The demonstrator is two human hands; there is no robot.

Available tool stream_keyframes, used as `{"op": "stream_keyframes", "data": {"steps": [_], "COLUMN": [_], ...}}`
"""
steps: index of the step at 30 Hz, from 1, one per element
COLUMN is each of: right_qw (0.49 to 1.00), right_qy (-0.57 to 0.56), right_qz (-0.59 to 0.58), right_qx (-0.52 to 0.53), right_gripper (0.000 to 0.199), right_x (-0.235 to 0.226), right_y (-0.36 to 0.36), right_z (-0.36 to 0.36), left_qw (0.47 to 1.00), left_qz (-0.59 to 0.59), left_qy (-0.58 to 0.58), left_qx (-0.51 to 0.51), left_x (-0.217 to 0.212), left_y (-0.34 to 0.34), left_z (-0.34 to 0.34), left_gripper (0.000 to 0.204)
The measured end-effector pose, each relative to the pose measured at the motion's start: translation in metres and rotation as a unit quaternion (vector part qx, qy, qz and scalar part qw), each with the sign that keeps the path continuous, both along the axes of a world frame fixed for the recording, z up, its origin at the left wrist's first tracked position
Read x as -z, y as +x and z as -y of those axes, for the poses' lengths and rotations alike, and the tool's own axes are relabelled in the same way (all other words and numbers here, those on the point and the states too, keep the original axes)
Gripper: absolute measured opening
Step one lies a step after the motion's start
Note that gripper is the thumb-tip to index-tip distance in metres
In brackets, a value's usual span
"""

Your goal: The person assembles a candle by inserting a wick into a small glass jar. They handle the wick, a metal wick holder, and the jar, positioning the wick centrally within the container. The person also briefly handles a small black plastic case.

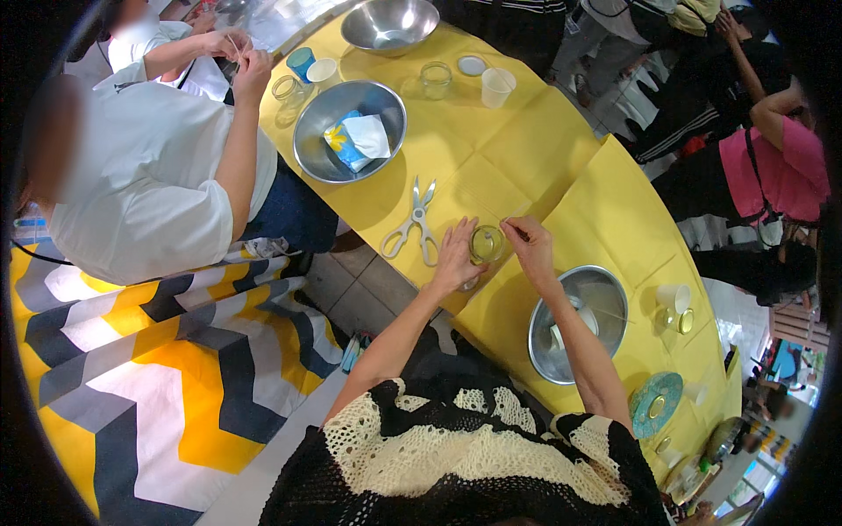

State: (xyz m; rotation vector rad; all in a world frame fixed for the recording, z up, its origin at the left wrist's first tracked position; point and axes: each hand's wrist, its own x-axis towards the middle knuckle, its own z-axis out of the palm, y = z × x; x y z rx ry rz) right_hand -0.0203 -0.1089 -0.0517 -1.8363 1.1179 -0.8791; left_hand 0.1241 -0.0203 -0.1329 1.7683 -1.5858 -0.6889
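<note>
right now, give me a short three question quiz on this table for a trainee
1. True or false: the scissors lie closed beside the left hand.
2. What stands between the two hands? A) a small glass jar B) a paper cup C) a plate
3. Fill in: the steel bowl nearest the person in white holds a blue and white ____ with a yellow flower.

Key
1. False: they lie open on the yellow table.
2. A: the jar; the left hand touches it, and the right hand pinches something thin at its rim.
3. packet
</note>
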Motion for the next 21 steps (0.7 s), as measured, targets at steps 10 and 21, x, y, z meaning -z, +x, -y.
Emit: {"op": "stream_keyframes", "data": {"steps": [10,21], "right_qw": [0.988,0.960], "right_qy": [-0.145,-0.261], "right_qz": [-0.027,-0.050], "right_qx": [-0.052,-0.085], "right_gripper": [0.011,0.013], "right_x": [-0.085,-0.176], "right_y": [0.023,0.042], "right_z": [0.019,0.039], "left_qw": [0.991,0.989], "left_qz": [-0.115,-0.067], "left_qy": [-0.047,-0.128], "left_qx": [-0.039,-0.019], "left_x": [-0.096,-0.210], "left_y": [0.019,0.050], "left_z": [0.037,0.050], "left_gripper": [0.079,0.079]}}
